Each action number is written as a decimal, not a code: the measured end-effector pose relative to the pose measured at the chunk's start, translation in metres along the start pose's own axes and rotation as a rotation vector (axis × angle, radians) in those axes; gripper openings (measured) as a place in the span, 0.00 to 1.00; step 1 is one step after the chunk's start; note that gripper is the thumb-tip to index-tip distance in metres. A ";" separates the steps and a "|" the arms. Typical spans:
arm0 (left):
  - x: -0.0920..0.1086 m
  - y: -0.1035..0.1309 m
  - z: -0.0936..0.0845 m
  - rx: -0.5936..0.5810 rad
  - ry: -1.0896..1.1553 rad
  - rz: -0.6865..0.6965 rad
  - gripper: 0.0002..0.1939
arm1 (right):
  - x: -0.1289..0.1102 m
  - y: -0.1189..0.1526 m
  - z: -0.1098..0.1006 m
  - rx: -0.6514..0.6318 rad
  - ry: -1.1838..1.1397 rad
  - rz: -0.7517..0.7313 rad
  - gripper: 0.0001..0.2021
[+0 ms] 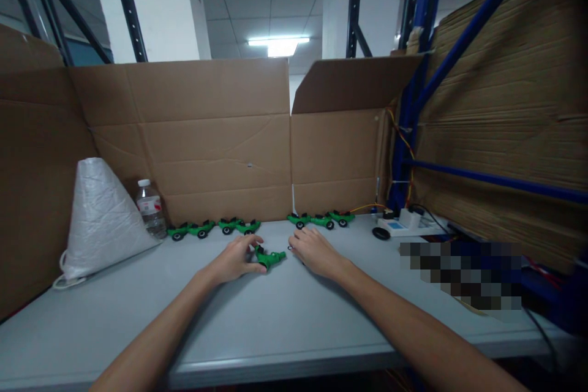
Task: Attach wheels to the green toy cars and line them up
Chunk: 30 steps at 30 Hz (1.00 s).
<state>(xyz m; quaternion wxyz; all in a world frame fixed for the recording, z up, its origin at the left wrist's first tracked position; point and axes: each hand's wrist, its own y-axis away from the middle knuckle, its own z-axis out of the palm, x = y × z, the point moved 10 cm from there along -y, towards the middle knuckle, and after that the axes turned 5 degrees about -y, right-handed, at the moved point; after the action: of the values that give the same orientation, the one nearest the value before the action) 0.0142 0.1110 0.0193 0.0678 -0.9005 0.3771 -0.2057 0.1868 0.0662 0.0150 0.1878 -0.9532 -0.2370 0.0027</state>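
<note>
My left hand (235,258) is closed round the rear end of a green toy car body (272,258), thumb in front and fingers behind, just above or on the table. No wheel can be made out on its near side. To its right, my right hand (315,251) has its fingers curled down at the tabletop. A small dark round piece (290,248) shows at its fingertips, too small to name surely. Behind the hands stand several green toy cars with black wheels, in a left group (202,230) and a right group (321,220).
A white bag (103,220) and a water bottle (150,208) stand at the back left of the white table (257,331). Cardboard walls (220,141) surround it. At the right are a power strip (413,225), a black round object (381,233) and a blue metal frame (408,128).
</note>
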 end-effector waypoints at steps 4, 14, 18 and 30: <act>-0.003 -0.001 0.001 -0.003 -0.006 -0.001 0.43 | 0.001 0.000 0.001 -0.019 -0.007 0.013 0.08; -0.004 -0.002 -0.001 0.019 0.018 0.011 0.41 | 0.002 -0.001 0.000 -0.020 -0.006 0.013 0.09; -0.002 -0.002 -0.001 0.010 0.019 0.006 0.40 | 0.003 -0.002 0.001 -0.017 -0.002 0.008 0.10; 0.003 -0.001 -0.005 0.012 0.024 -0.013 0.39 | 0.007 -0.001 0.006 -0.048 -0.026 0.026 0.07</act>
<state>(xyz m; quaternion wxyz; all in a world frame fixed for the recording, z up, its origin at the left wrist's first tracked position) 0.0144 0.1101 0.0250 0.0674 -0.9001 0.3706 -0.2192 0.1922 0.0725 0.0109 0.1615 -0.9604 -0.2269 0.0116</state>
